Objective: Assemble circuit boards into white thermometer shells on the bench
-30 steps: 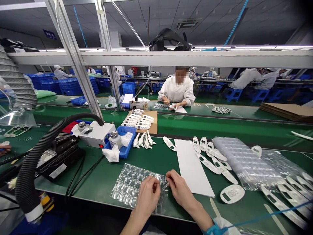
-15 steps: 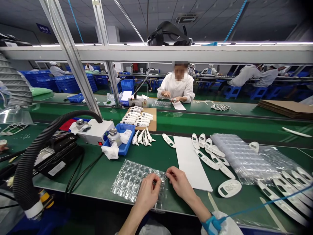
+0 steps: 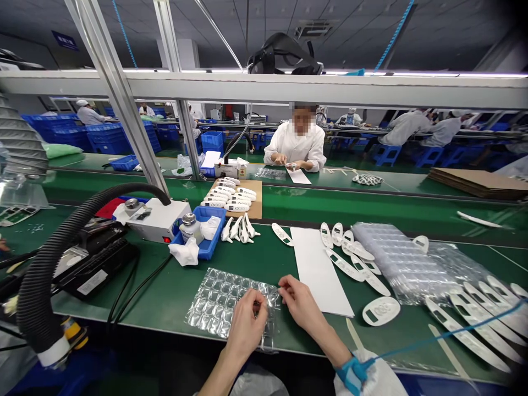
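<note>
A clear plastic blister sheet (image 3: 214, 301) with rows of small square pockets lies at the table's front edge. My left hand (image 3: 248, 322) is over its right part, thumb and fingers pinched together; what they hold, if anything, is hidden. Just beyond the sheet's right edge, my right hand (image 3: 303, 305) pinches with thumb and forefinger at something too small to make out. The two sets of fingertips are close but apart. A blue wrist strap (image 3: 352, 376) is round my right wrist. Right of that hand lies a white paper sheet (image 3: 319, 269).
White oval casings (image 3: 381, 311) lie on the right beside stacked clear trays (image 3: 394, 261). At the left stand a blue bin (image 3: 212, 247) with a metal-capped bottle (image 3: 190, 228), a white box (image 3: 154, 220) and a black hose (image 3: 61, 247). A co-worker (image 3: 295, 144) sits opposite.
The whole view has shifted slightly. Both hands keep nearly the same pinched pose over and beside the blister sheet.
</note>
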Available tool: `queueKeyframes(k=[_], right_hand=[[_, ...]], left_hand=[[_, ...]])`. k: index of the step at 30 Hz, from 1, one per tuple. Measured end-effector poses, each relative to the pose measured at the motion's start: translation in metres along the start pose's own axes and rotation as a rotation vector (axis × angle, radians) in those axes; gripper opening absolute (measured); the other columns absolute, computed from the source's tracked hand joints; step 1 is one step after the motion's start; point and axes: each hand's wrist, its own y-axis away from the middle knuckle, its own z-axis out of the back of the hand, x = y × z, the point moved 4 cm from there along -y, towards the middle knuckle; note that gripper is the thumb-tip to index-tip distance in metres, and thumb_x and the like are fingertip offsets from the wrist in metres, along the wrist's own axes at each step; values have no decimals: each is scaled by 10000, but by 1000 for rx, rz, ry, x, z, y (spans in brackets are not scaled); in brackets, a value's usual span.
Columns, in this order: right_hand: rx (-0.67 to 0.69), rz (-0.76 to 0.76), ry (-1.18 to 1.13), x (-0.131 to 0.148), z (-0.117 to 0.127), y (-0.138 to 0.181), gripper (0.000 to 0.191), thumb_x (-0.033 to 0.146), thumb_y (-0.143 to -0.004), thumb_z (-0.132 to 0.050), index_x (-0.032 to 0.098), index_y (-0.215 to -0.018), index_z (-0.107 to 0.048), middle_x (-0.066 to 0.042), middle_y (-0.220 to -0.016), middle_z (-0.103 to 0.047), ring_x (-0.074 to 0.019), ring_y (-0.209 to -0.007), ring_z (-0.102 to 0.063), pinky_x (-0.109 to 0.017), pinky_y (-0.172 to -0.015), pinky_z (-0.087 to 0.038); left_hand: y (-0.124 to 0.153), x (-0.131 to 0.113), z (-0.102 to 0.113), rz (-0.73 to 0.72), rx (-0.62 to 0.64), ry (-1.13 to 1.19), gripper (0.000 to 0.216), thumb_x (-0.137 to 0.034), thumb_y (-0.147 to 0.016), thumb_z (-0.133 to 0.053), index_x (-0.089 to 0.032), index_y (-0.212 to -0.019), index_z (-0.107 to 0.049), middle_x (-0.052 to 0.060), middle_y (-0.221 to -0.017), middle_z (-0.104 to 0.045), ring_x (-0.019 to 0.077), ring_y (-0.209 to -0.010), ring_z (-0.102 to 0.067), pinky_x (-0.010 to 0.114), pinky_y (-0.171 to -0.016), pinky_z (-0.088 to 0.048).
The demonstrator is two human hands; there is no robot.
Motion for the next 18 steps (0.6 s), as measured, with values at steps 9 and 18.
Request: queueKeyframes(k=[9, 18], right_hand=[[16, -13, 5, 9, 3, 19, 210, 284, -913, -457, 203, -778, -597, -9, -731, -511, -152, -618, -490, -271, -572, -386], [46, -63, 43, 13, -4, 17, 276, 350, -916, -455, 198, -765, -628, -8, -693, -513, -154, -593, -488, -268, -553, -360]], left_hand=[[-3, -5, -8, -30, 1, -18, 172, -231, -866, -453, -207, -748, -576, 31, -845, -573, 157, -769, -576, 241, -647, -463], [-2, -6, -10, -41, 11, -72, 209, -237, -876, -472, -228, -808, -669, 28, -842, -598, 160, -772, -578, 251, -665, -450]])
